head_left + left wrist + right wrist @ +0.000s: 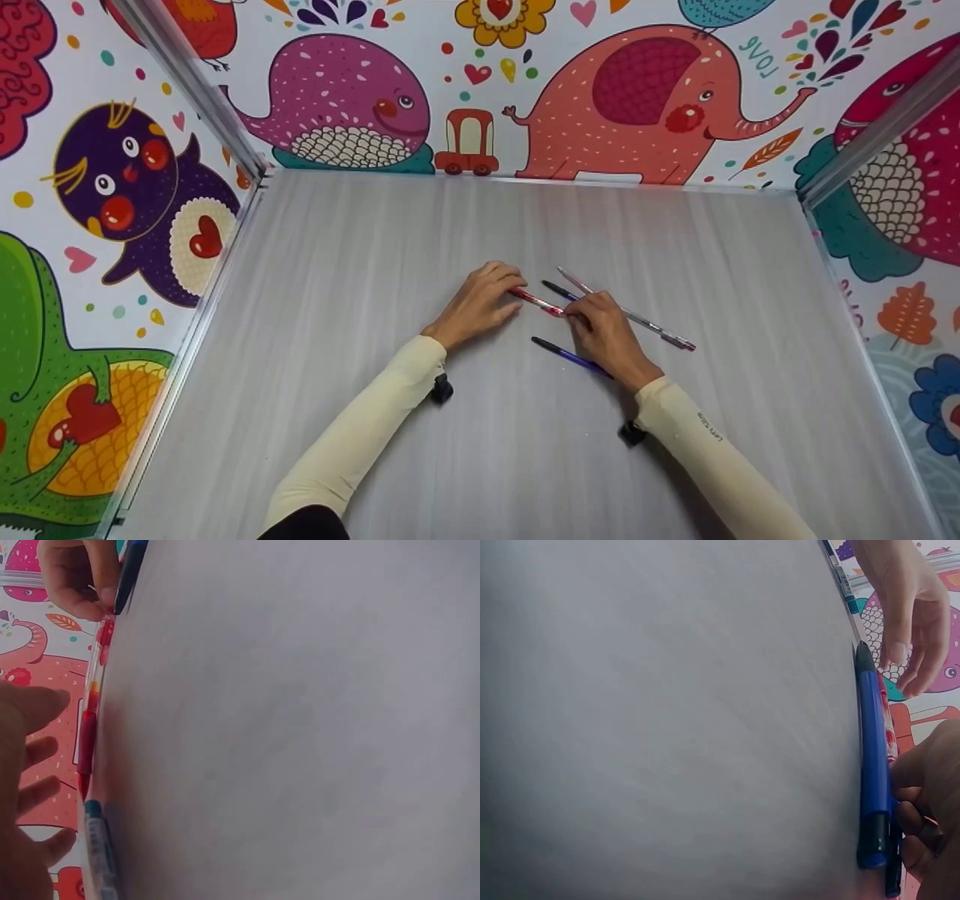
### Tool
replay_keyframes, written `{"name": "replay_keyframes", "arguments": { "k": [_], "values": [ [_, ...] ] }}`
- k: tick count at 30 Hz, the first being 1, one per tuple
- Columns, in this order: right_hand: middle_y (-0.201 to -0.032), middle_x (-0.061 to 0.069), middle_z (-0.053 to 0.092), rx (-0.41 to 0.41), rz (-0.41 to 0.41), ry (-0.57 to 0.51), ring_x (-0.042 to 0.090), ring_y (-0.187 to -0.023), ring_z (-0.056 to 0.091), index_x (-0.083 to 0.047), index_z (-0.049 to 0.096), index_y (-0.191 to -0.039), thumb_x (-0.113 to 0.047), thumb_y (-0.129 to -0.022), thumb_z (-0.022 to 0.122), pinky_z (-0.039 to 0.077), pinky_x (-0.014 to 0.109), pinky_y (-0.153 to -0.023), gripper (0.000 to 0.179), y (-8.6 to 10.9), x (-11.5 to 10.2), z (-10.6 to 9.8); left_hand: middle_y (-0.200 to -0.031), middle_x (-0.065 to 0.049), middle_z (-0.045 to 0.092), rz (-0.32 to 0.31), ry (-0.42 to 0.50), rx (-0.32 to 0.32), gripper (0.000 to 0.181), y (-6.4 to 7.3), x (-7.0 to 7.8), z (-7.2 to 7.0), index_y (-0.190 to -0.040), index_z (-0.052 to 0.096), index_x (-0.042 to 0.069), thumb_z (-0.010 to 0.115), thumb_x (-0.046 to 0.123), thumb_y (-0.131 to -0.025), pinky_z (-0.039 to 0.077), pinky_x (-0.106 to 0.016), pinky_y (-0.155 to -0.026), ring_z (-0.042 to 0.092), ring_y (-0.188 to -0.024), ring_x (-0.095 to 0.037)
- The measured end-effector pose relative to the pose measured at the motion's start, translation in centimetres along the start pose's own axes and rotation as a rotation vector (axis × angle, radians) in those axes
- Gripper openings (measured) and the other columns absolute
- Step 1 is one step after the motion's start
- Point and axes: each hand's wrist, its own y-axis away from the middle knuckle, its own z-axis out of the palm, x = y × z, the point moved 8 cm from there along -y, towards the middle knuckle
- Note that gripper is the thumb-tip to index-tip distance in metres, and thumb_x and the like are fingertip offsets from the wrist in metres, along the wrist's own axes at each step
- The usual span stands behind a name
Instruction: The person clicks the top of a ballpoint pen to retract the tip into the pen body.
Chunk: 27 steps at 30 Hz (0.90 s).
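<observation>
My right hand (609, 337) pinches one end of a red-and-clear pen (538, 302) between thumb and finger. At its other end is my left hand (480, 304), fingers loosely spread and holding nothing. In the left wrist view, a clear pen with a teal end (100, 851) lies beside the red pen's tip; in the head view the left hand hides it. A blue pen (570, 355) lies on the near side of the right hand, partly covered by it. Behind that hand, a dark-tipped blue pen (559, 289) and a slim clear pen (660, 332) lie slantwise.
The pens lie on a grey wood-grain table (375, 247). Metal-edged panels with cartoon animals stand at the back and both sides, among them an elephant (637, 105). Each wrist carries a small black camera, the left camera (442, 388) under a cream sleeve (367, 420).
</observation>
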Motion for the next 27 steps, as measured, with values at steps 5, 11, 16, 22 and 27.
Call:
{"name": "replay_keyframes", "arguments": {
  "k": [5, 11, 16, 22, 27],
  "values": [
    [-0.102, 0.007, 0.076, -0.003, -0.001, -0.002, 0.027, -0.099, 0.064, -0.004, 0.081, -0.104, 0.005, -0.098, 0.079, 0.057, 0.043, -0.081, 0.011, 0.0, 0.0, 0.1, -0.131, -0.011, 0.073, -0.030, 0.001, -0.030, 0.032, 0.0, -0.7, 0.6, -0.128, 0.077, 0.005, 0.084, 0.013, -0.098, 0.051, -0.050, -0.109, 0.063, -0.125, -0.030],
    [-0.101, 0.007, 0.076, 0.013, -0.009, 0.005, 0.026, -0.098, 0.064, -0.004, 0.081, -0.103, 0.006, -0.097, 0.080, 0.057, 0.043, -0.080, 0.012, 0.0, -0.1, 0.0, -0.134, -0.009, 0.073, -0.057, -0.011, -0.058, 0.034, -0.4, -0.9, 1.2, -0.130, 0.076, 0.007, 0.085, 0.017, -0.098, 0.049, -0.053, -0.109, 0.062, -0.128, -0.029],
    [-0.102, 0.006, 0.076, 0.004, 0.006, 0.006, 0.025, -0.099, 0.063, -0.006, 0.081, -0.104, 0.005, -0.098, 0.080, 0.056, 0.041, -0.080, 0.013, 0.0, 0.0, 0.1, -0.135, -0.008, 0.073, -0.063, -0.030, -0.077, 0.033, -0.7, -1.0, 1.6, -0.131, 0.076, 0.009, 0.083, 0.019, -0.100, 0.047, -0.054, -0.112, 0.062, -0.129, -0.028],
    [-0.102, 0.006, 0.076, -0.001, 0.011, 0.009, 0.026, -0.098, 0.062, -0.005, 0.080, -0.104, 0.005, -0.098, 0.079, 0.055, 0.042, -0.081, 0.012, 0.0, 0.0, 0.1, -0.131, -0.007, 0.074, -0.063, -0.035, -0.079, 0.030, -0.8, -1.1, 2.0, -0.127, 0.077, 0.009, 0.082, 0.020, -0.100, 0.044, -0.056, -0.113, 0.062, -0.127, -0.028],
    [-0.102, 0.008, 0.076, 0.003, 0.008, 0.016, 0.027, -0.099, 0.063, -0.004, 0.080, -0.104, 0.006, -0.098, 0.079, 0.056, 0.043, -0.083, 0.012, 0.0, -0.1, 0.1, -0.130, -0.006, 0.075, -0.061, -0.040, -0.071, 0.028, -0.9, -1.2, 2.1, -0.125, 0.078, 0.010, 0.082, 0.021, -0.100, 0.044, -0.055, -0.112, 0.063, -0.126, -0.027]
  ]
}}
